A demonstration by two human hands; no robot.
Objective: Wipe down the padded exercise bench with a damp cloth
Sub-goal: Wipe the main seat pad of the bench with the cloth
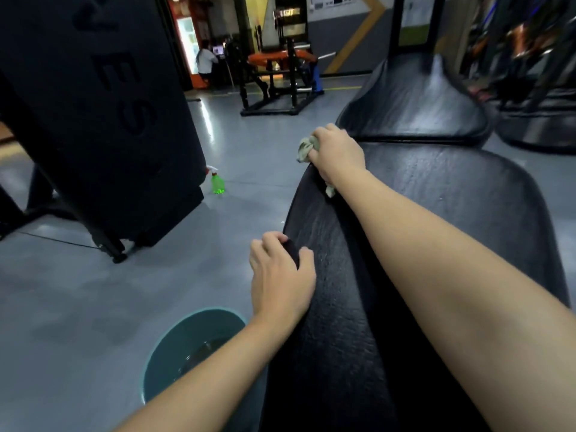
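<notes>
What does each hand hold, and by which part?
The right hand grips the cloth, bunched in its fist, both ends sticking out. The left hand holds the bench pad by its left edge.

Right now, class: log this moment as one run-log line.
right hand: grips cloth at bench pad left edge | left hand: holds pad edge nearer | basin, spray bottle: on floor
</notes>
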